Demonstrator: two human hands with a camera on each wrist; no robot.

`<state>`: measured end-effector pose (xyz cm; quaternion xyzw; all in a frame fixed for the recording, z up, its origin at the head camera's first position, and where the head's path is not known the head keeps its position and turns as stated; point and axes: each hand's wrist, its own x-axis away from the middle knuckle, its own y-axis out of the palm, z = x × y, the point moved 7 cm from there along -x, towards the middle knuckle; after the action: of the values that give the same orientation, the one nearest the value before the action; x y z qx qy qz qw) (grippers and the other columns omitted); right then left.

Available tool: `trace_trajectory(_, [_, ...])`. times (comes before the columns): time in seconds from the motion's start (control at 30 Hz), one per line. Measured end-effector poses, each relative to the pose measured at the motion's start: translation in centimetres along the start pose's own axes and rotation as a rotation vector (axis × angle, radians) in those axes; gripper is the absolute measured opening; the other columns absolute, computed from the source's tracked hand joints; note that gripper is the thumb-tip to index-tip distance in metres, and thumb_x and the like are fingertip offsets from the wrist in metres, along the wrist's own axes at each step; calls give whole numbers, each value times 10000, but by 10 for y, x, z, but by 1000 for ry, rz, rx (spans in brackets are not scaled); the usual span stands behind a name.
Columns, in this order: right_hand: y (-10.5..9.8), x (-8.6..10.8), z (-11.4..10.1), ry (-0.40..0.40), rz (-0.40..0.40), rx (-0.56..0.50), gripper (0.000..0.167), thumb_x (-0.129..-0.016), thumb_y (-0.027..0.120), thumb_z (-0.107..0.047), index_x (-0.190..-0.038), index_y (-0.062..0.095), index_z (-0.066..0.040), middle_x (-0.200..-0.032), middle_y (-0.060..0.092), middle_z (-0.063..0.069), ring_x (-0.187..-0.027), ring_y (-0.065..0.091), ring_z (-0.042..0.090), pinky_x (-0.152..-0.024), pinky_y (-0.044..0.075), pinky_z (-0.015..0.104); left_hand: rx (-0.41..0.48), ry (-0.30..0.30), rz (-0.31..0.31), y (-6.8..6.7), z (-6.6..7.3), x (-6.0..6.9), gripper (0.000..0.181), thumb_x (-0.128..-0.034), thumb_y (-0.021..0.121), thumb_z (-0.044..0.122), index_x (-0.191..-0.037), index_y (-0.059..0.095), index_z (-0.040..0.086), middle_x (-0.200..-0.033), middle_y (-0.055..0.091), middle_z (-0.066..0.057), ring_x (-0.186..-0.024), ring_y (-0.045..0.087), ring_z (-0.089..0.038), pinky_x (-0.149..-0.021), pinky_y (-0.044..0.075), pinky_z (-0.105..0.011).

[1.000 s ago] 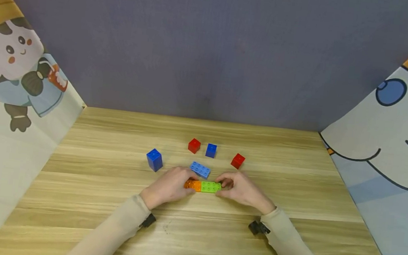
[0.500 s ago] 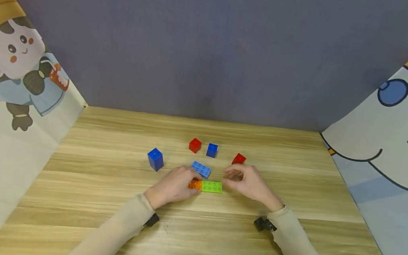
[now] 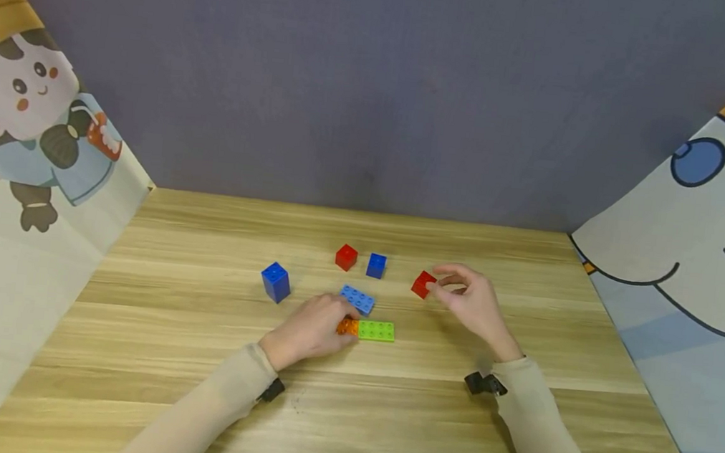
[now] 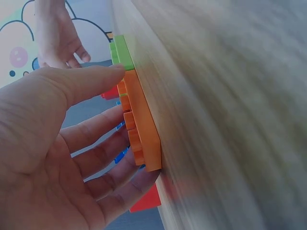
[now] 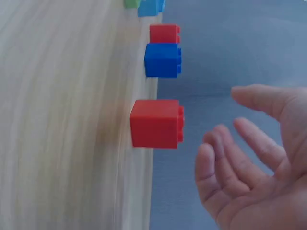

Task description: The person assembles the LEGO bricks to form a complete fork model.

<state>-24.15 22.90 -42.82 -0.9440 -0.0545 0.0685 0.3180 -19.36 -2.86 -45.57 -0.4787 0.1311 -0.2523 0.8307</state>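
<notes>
My left hand [image 3: 310,328] grips an orange brick [image 4: 146,132] on the table, thumb near one end and fingers along the other side. In the head view the hand hides much of that orange brick. End to end with it lies a lime green brick [image 3: 376,330] of similar width, its studs facing up. My right hand [image 3: 473,304] hovers just beside the right-hand red brick [image 3: 422,285]. Thumb and fingers are spread apart. The right wrist view shows a gap between the hand and this red brick [image 5: 156,123].
Behind the orange and green bricks lies a light blue studded brick [image 3: 357,299]. Farther back stand another red brick [image 3: 346,257] and a small dark blue brick [image 3: 376,266]. A taller blue brick [image 3: 276,282] is at the left. A grey wall [image 3: 374,98] bounds the wooden table [image 3: 345,426].
My right hand has let go of the green brick's right end and moved right and away from me, to the red brick. My left hand has stayed at the orange brick.
</notes>
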Motion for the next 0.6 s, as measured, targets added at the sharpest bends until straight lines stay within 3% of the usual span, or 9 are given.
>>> trace_trajectory(0.23, [4,-6,14,22,-14,48,446,-975,768,-191,-1382,678,-29,-1363,715,169,-1198,697,361,-975,611,533,-20,6,-4,1,1,-1,376,-942,818,241,-1282,771,88,-1277,768,-85,-1184,695,-280,-1013,583,-457])
trace_trajectory(0.6, [11,-9,29,55,-25,54,465,-958,767,-138,-1394,662,-15,-1384,695,208,-1205,685,393,-1004,583,556,-69,13,11,3,4,-2,379,-943,826,272,-1266,775,80,-1261,768,-93,-1189,697,-293,-1013,589,-454])
